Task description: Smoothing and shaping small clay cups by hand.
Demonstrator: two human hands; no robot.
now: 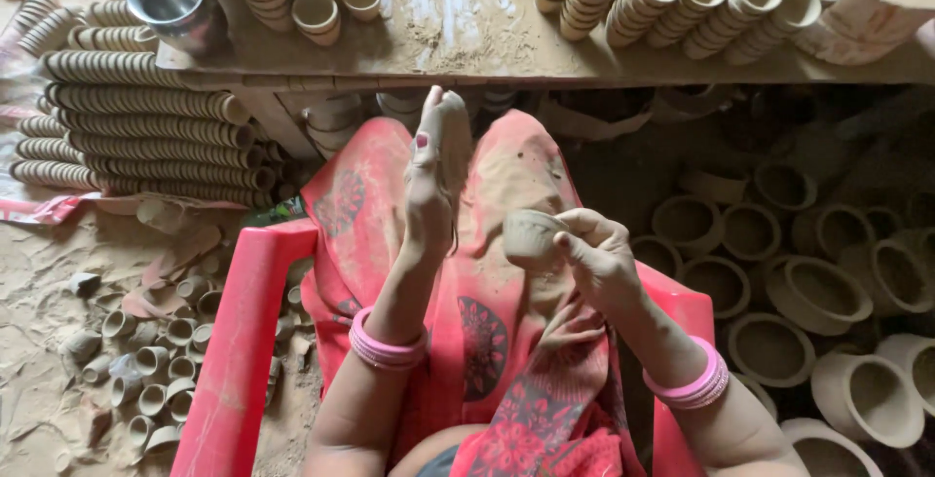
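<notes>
Clay cup (531,236): one, small, pale grey-brown, unfired look, rim slightly uneven. Held over the red patterned cloth (487,341) on the lap, below the wooden bench (467,29). Lies on its side, axis roughly horizontal; which way its mouth faces cannot be told.

Right hand (596,258): fingers curled round the cup, closed on it.

Left hand (433,175): just left of the cup, flat and raised, fingers straight, holding nothing.

Counts: two pink bangle stacks, one per wrist; one steel tumbler (175,4) at the bench's left end; stacked cups on the bench too many to count.
</notes>
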